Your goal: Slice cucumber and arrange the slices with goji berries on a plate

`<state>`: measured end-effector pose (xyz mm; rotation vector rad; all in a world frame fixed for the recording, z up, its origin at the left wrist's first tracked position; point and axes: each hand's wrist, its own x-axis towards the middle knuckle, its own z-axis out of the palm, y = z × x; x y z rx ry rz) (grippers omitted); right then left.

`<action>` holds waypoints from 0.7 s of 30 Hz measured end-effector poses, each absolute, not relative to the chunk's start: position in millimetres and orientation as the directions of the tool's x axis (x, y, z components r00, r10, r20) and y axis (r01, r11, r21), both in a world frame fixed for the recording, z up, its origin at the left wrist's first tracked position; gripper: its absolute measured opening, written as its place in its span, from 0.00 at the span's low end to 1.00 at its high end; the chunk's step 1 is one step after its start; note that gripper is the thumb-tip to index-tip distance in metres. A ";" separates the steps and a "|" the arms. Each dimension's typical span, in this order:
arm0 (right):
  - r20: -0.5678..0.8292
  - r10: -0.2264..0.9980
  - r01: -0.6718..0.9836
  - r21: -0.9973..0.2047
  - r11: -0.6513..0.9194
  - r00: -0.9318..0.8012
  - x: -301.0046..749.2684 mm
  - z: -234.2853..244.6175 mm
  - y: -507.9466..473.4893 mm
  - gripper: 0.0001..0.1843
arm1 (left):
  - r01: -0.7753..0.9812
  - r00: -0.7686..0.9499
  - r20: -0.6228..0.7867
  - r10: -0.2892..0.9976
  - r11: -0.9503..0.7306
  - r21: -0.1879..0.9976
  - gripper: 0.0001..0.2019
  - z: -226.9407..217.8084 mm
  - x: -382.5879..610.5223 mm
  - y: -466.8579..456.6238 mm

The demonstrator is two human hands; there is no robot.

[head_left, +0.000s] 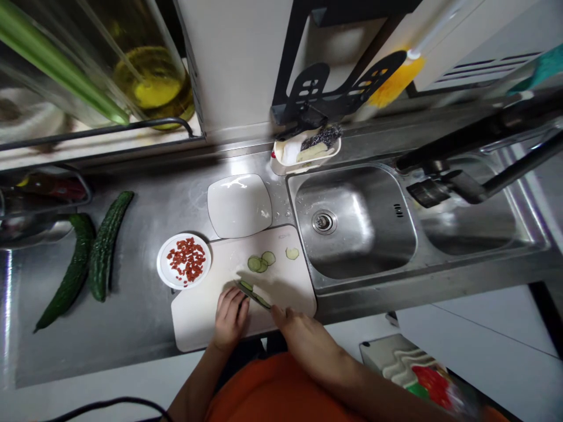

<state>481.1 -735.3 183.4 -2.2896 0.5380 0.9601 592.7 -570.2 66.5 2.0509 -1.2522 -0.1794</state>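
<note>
My right hand (303, 334) grips a kitchen knife (257, 298) by its handle, over the front of a white cutting board (197, 316). Green cucumber slices (246, 285) cling along the blade. At the blade's left side, my left hand (230, 313) has its fingers curled together; whatever they hold is hidden beneath them. Farther back on the board lie several overlapping cucumber slices (260, 262), and a single pale slice (292, 253) sits apart to their right. A white plate of red goji berries (187, 261) overlaps the board's back-left corner.
Two whole cucumbers (109, 246) lie on the steel counter at left. A white square dish (240, 206) stands behind the board. To the right is a steel sink (356, 220) with a dark faucet (440, 186). An oval container (305, 155) stands against the wall.
</note>
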 end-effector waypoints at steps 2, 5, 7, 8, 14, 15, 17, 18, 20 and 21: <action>-0.728 -0.143 -0.554 -0.362 -0.750 0.670 481.2 180.9 -734.4 0.24 | -0.722 0.519 0.235 -0.822 -0.274 0.636 0.15 66.1 592.6 -570.0; -0.714 -0.148 -0.552 -0.375 -0.745 0.684 480.7 176.6 -732.3 0.23 | -0.715 0.523 0.228 -0.821 -0.278 0.641 0.14 65.4 592.7 -569.4; -0.711 -0.151 -0.553 -0.378 -0.743 0.687 480.4 174.0 -730.8 0.23 | -0.708 0.526 0.218 -0.822 -0.281 0.648 0.14 65.0 592.9 -569.2; -0.711 -0.152 -0.553 -0.376 -0.743 0.687 480.4 172.9 -730.1 0.22 | -0.706 0.526 0.214 -0.823 -0.283 0.649 0.14 64.8 593.0 -569.2; -0.724 -0.145 -0.556 -0.369 -0.745 0.675 482.9 171.3 -728.8 0.20 | -0.720 0.522 0.238 -0.819 -0.274 0.637 0.13 65.0 593.5 -570.3; -0.724 -0.150 -0.559 -0.366 -0.744 0.673 483.8 171.5 -728.9 0.21 | -0.722 0.521 0.236 -0.820 -0.275 0.635 0.13 65.3 593.5 -570.4; -0.715 -0.153 -0.556 -0.370 -0.744 0.682 485.6 171.5 -729.0 0.21 | -0.724 0.516 0.229 -0.825 -0.277 0.632 0.13 66.0 593.5 -570.3; -0.708 -0.159 -0.554 -0.372 -0.744 0.689 486.5 171.1 -728.9 0.22 | -0.724 0.515 0.227 -0.827 -0.278 0.632 0.13 66.4 593.5 -570.3; -0.695 -0.169 -0.552 -0.373 -0.746 0.699 488.2 169.6 -728.3 0.21 | -0.723 0.514 0.225 -0.828 -0.276 0.633 0.14 66.7 593.5 -570.3; -0.692 -0.172 -0.549 -0.371 -0.749 0.701 488.9 168.6 -727.9 0.21 | -0.722 0.514 0.225 -0.828 -0.276 0.635 0.14 66.7 593.6 -570.3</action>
